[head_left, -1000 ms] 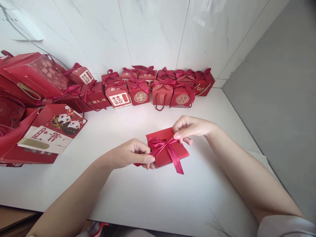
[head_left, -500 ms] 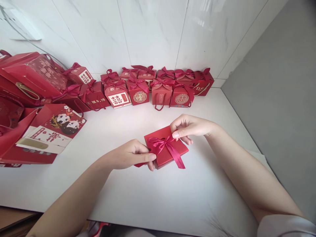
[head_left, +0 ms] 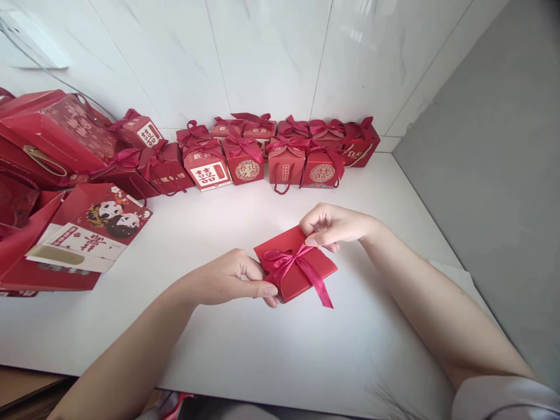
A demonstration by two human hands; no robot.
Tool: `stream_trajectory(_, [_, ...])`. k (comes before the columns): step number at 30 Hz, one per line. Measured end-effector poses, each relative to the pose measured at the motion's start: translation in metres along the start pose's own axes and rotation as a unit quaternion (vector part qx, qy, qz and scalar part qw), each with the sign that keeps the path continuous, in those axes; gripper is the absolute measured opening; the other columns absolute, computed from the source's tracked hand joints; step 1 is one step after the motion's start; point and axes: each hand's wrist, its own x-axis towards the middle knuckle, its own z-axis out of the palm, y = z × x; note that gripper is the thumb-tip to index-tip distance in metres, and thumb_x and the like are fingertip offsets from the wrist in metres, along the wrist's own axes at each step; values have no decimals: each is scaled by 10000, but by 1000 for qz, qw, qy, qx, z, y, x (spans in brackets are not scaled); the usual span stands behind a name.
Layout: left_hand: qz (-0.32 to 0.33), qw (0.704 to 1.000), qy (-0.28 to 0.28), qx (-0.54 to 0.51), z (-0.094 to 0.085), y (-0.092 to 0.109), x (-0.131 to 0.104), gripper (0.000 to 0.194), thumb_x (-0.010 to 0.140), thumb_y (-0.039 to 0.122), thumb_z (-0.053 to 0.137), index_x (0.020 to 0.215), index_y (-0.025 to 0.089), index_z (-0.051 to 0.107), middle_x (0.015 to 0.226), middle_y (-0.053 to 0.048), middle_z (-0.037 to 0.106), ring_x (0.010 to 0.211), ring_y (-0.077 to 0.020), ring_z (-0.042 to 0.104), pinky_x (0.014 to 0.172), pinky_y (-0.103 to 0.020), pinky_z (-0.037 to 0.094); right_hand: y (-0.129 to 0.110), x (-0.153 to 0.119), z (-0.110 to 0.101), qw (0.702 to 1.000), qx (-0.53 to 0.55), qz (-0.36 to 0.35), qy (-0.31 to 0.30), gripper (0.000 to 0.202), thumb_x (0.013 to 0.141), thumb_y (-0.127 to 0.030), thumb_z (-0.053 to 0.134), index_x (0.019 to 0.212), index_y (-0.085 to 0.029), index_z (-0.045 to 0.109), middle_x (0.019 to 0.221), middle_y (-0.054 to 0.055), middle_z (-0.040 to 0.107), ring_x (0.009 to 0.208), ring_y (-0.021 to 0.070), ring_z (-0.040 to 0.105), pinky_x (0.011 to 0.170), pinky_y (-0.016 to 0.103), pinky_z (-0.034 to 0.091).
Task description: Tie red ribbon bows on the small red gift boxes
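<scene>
The left hand (head_left: pixel 245 279) is gripping a squarish red card box (head_left: pixel 298 281) over the white table (head_left: pixel 240 350) while the right hand (head_left: pixel 335 226) is pinching its shiny crimson ribbon bow (head_left: pixel 285 260). Behind, a red cardboard gift box (head_left: pixel 205 156) is showing "囍" on a white rectangular panel (head_left: pixel 209 175).

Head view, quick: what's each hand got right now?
Left hand: closed at the left edge of the red box; whether it also grips the ribbon bow cannot be told.
Right hand: closed, pinching the ribbon bow's right side.
</scene>
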Motion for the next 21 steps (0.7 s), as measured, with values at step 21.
stream_trajectory(21, [257,873,321,261,2,-2,-1,252,864,214,635,1109,238,584,1253,-85,537,1206,-228,512,1007,-364,448,-23,-13,-8,986,5,28,167,411,883,-563,623,771,-168,610,478,-20,560,432,105,500,411,201,436])
